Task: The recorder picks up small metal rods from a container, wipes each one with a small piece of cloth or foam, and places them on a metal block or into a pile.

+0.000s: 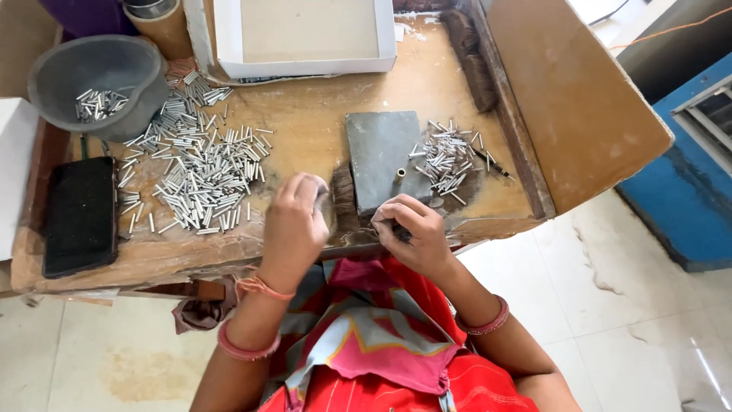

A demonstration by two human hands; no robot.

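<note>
- Silver metal tubes (pixel 200 180), short and thin, lay in a large loose heap on the left of the wooden workbench (pixel 320 114), well apart from the work spot. By my judgement this was the stock waiting to be handled.
- A smaller heap of the same tubes (pixel 448 162) lay just right of the grey stone slab (pixel 385 156), some touching its edge. I judged these the finished share, so most of the work remained.
- A few more tubes sat in the grey plastic bowl (pixel 99 76) at the far left corner.
- One brass-coloured stub (pixel 399 176) stood upright near the slab's front right corner. I could not tell whether a tube was seated on it.
- My left hand (pixel 293 225) hovered at the bench's front edge, fingers curled inward. Whether it pinched a tube I could not tell, as the back of the hand hid the fingertips.
- My right hand (pixel 412 229) was closed, fingertips pressed together on something small and dark at the slab's front edge. The item was too small to identify.
- A black pad (pixel 80 214) lay flat at the left end. A white open box (pixel 305 38) sat at the back.
</note>
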